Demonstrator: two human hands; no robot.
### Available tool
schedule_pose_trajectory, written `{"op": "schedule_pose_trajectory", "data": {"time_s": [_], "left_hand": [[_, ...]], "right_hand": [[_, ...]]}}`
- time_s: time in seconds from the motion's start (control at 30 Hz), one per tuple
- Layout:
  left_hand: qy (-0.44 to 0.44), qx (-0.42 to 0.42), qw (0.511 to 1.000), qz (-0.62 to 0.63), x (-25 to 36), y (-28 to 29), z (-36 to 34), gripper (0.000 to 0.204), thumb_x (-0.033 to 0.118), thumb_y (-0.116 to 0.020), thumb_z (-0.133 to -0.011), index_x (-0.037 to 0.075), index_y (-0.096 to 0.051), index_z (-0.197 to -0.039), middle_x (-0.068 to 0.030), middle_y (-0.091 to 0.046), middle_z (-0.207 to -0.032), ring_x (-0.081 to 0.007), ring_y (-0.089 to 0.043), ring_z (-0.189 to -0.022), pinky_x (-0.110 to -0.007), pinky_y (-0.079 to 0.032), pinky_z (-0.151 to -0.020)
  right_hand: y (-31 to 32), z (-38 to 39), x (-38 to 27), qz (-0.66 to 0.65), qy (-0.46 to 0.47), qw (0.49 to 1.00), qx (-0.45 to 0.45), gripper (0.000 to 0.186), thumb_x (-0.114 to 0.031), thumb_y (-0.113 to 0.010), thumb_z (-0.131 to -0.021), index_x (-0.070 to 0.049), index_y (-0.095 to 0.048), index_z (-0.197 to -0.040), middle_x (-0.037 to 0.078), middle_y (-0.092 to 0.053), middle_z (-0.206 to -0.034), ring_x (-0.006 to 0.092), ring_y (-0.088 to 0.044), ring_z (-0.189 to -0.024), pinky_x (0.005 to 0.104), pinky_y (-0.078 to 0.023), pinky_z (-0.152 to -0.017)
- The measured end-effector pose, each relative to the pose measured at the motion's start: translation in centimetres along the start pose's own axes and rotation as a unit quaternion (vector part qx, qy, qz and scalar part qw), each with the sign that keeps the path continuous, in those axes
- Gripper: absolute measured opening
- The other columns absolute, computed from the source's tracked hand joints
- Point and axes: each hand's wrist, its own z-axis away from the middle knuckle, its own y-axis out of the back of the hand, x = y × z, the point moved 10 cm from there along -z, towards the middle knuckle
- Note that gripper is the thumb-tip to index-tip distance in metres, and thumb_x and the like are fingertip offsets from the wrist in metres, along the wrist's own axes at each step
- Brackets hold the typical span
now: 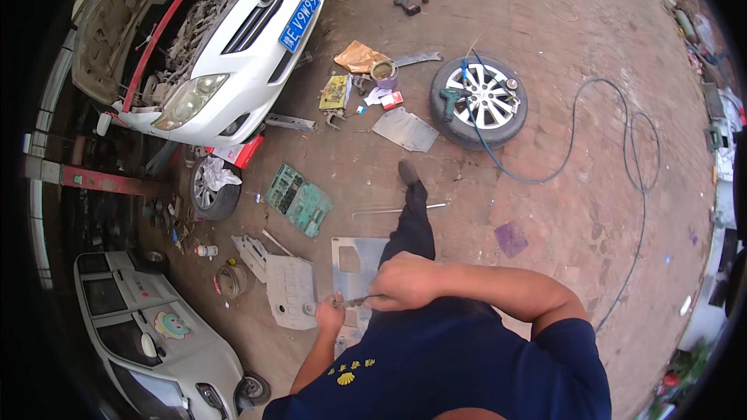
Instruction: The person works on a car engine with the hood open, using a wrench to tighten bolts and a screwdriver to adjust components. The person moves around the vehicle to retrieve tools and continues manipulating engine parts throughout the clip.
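The work looks to be in the middle: the right hand (pixel 405 280) is closed in a fist on the handle end of a small tool (pixel 352 301), and the left hand (pixel 330 316) pinches its other end with curled fingers, while many parts lie loose on the ground, so much seems left to do. The tool is low in the view, at about 6 o'clock, just over a grey plate (pixel 352 258). Its long axis runs almost level, from 3 o'clock to 9 o'clock, and the tip points to 9 o'clock; what kind of tool it is I cannot tell.
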Motion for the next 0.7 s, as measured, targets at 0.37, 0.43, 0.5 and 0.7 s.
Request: {"op": "schedule_pose_trajectory", "data": {"time_s": [0.37,0.43,0.5,0.7], "left_hand": [[-0.441,-0.012,0.886,0.143,46.9,25.8,-33.9,0.08,0.033,-0.082,-0.079,0.012,-0.047,-0.148,-0.0182,-0.045,-0.148,-0.0401,-0.049,-0.132,-0.049,-0.042,-0.111],[-0.465,-0.034,0.859,0.211,54.0,29.5,-35.9,0.073,0.025,-0.079,-0.082,0.012,-0.047,-0.147,-0.0173,-0.047,-0.147,-0.0387,-0.051,-0.132,-0.046,-0.044,-0.11],[-0.495,-0.034,0.82,0.285,59.9,32.6,-39.9,0.061,0.019,-0.076,-0.083,0.01,-0.054,-0.139,-0.0171,-0.054,-0.138,-0.0374,-0.056,-0.124,-0.045,-0.047,-0.105],[-0.426,-0.031,0.804,0.414,71.0,38.8,-56.8,0.024,0.013,-0.068,-0.088,0.002,-0.063,-0.109,-0.0165,-0.065,-0.105,-0.0354,-0.063,-0.103,-0.043,-0.049,-0.089]], "right_hand": [[36.3,-9.6,24.8,-0.017,-0.234,0.962,0.136,0.041,-0.038,-0.056,-0.099,-0.002,-0.069,-0.084,0.024,-0.065,-0.077,0.045,-0.063,-0.079,0.0534,-0.049,-0.071],[41.6,-11.8,29.0,0.003,-0.244,0.956,0.162,0.04,-0.038,-0.056,-0.098,-0.002,-0.068,-0.083,0.023,-0.065,-0.077,0.0448,-0.064,-0.079,0.0533,-0.049,-0.071],[47.6,-14.5,31.7,0.039,-0.232,0.955,0.182,0.039,-0.037,-0.057,-0.098,-0.003,-0.068,-0.082,0.023,-0.065,-0.077,0.0448,-0.064,-0.078,0.0532,-0.05,-0.071],[66.2,-22.5,41.2,-0.021,-0.154,0.96,0.234,0.033,-0.028,-0.064,-0.097,0.001,-0.065,-0.08,0.024,-0.06,-0.073,0.0434,-0.059,-0.068,0.0467,-0.047,-0.061]]}}
